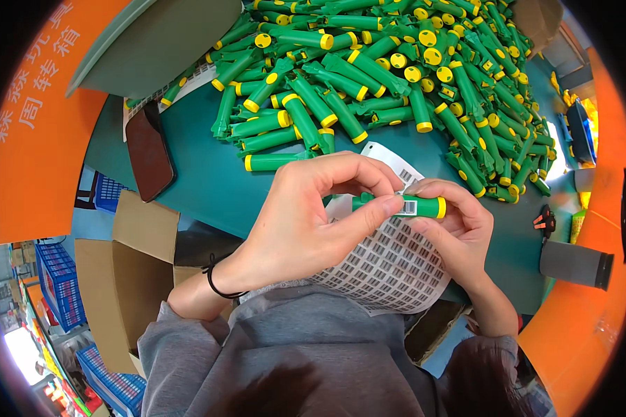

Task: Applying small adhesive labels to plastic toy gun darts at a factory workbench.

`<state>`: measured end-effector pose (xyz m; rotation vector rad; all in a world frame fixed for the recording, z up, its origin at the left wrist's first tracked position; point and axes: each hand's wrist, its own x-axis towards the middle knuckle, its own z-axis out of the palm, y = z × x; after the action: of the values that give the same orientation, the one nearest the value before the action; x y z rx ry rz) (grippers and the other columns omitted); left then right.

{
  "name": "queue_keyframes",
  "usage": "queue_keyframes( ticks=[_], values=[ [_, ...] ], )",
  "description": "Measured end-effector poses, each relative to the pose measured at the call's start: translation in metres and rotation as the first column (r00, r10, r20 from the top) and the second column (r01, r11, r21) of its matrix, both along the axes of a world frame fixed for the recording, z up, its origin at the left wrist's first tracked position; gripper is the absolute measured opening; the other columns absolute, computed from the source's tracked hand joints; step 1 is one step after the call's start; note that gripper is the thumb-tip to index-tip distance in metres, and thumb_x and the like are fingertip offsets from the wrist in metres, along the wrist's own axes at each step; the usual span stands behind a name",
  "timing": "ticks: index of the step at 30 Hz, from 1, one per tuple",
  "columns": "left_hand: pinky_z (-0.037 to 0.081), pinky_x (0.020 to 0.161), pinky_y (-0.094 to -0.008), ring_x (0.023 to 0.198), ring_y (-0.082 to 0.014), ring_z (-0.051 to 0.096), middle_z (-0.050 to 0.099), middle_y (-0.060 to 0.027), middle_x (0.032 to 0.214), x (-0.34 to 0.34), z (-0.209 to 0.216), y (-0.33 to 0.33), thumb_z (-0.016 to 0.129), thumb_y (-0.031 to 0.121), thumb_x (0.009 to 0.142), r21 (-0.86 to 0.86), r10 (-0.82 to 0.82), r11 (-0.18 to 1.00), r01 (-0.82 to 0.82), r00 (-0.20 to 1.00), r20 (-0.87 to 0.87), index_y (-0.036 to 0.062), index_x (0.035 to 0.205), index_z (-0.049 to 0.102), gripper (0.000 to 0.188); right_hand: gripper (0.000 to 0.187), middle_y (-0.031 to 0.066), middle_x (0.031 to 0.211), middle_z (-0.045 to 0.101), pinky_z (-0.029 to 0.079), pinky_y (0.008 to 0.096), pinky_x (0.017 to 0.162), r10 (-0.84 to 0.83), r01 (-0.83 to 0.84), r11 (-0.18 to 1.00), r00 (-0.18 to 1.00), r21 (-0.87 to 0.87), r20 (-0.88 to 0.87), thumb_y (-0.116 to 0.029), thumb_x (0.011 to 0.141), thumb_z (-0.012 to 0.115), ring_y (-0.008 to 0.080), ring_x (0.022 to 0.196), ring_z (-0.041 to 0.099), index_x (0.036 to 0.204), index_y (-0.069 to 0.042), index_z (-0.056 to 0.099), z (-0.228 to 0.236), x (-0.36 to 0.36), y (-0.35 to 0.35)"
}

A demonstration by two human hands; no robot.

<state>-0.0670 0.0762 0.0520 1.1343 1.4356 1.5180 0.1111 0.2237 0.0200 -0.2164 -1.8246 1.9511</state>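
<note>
A green plastic tube with a yellow end cap (441, 207) lies crosswise between my two hands, above the sheet. My right hand (462, 229) is closed around its capped end, with thumb and fingers on opposite sides. From the left, my left hand (313, 208) pinches the same tube, its thumb tip at the edge of a small white barcode label (408, 207) on the green side. The tube's other end is partly hidden behind the left hand. Beneath both hands, a white sheet of barcode labels (396, 267) hangs over the table's near edge.
A large heap of similar green tubes (313, 97) covers the far side of the green table (212, 201). A grey bin (160, 52) stands far left, near a brown phone-like case (149, 153). An open cardboard box (129, 271) sits lower left. Scissors (544, 221) and a grey cylinder (575, 265) lie right.
</note>
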Motion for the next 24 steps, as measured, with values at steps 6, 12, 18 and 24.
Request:
queue_keyframes(
  ticks=[6,12,18,24],
  values=[
    [0.051,0.088,-0.0289,0.092,-0.0113,0.062,0.068,-0.0089,0.104,0.004,0.001,0.003,0.069,0.003,0.09,-0.035,0.005,0.999,-0.005,1.0,0.01,-0.0014,0.096,0.067,0.008,0.039,0.0156,0.125,0.058,0.051,0.0349,0.099,0.008,-0.008,1.0,1.0,-0.003,0.027,0.015,0.084,0.066,0.0221,0.114,0.06,0.121,0.007,0.058,0.003,0.0,-0.001],
    [0.05,0.088,-0.0289,0.095,-0.0125,0.062,0.068,-0.0097,0.103,0.009,-0.001,0.009,0.071,0.003,0.088,0.018,0.038,0.999,-0.037,0.993,-0.108,-0.0019,0.093,0.068,0.008,0.036,0.0144,0.122,0.058,0.056,0.0326,0.094,-0.034,0.031,0.993,0.999,0.112,0.018,0.012,0.083,0.069,0.0207,0.11,0.062,0.118,0.006,0.062,0.005,-0.003,-0.003],
    [0.05,0.088,-0.029,0.096,-0.0135,0.062,0.068,-0.0101,0.103,0.009,0.003,0.011,0.072,0.002,0.087,0.014,0.019,1.0,-0.017,0.987,-0.159,-0.0022,0.092,0.067,0.008,0.035,0.0119,0.119,0.059,0.057,0.0311,0.091,-0.068,0.063,0.983,0.997,0.175,0.025,0.01,0.081,0.073,0.0183,0.108,0.062,0.114,0.003,0.066,0.01,-0.003,-0.003],
    [0.051,0.086,-0.0285,0.094,-0.0135,0.063,0.068,-0.0098,0.102,0.01,0.004,0.012,0.073,0.002,0.085,0.021,0.027,1.0,-0.023,0.975,-0.219,-0.0018,0.092,0.068,0.009,0.034,0.0104,0.118,0.06,0.057,0.0302,0.091,-0.086,0.079,0.983,0.996,0.167,0.032,0.009,0.08,0.074,0.0173,0.107,0.062,0.113,0.002,0.068,0.009,-0.002,-0.004]
  ],
)
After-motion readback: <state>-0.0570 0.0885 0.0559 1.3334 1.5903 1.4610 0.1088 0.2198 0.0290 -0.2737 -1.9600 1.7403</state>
